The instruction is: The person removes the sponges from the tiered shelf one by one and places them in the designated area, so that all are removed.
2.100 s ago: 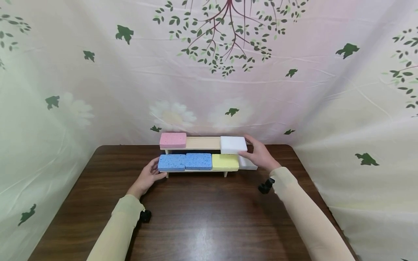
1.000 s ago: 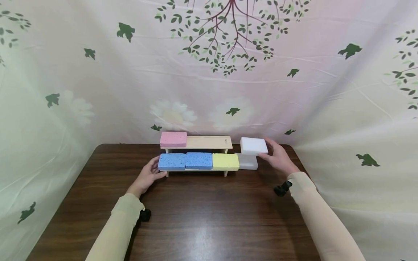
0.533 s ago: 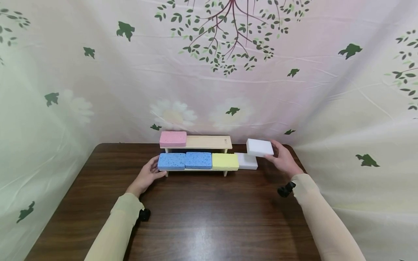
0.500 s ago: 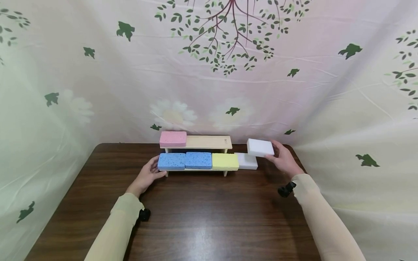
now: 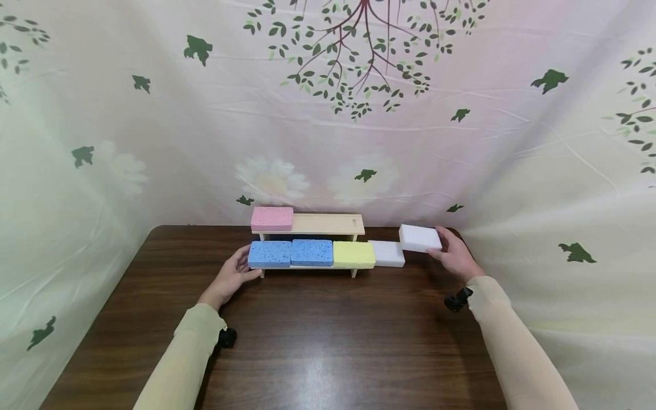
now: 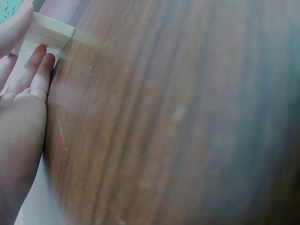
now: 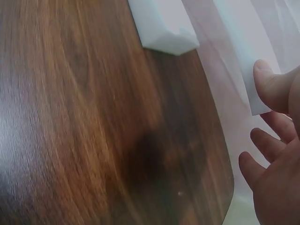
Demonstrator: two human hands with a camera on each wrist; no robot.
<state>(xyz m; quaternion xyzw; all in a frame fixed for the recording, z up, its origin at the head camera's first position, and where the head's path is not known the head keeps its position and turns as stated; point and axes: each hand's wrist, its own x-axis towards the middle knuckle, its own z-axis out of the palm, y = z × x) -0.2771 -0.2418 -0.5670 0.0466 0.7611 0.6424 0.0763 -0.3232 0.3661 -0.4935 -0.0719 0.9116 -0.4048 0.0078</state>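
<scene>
White block (image 5: pixel 420 238) (in right hand (image 5: pixel 458 259)) farther right than before

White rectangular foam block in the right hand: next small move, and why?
I'd probably lower the white rectangular foam block onto the dark-brown wooden table, right of the other white foam block. It's pinched in the right hand, seemingly raised, while the other white foam block lies beside the yellow rectangular sponge, so that spot looks taken.

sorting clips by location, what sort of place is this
Probably a makeshift tabletop recording booth: a dark wood table, leaf-printed cloth hung behind and beside it, and small black devices at both wrists.
</scene>
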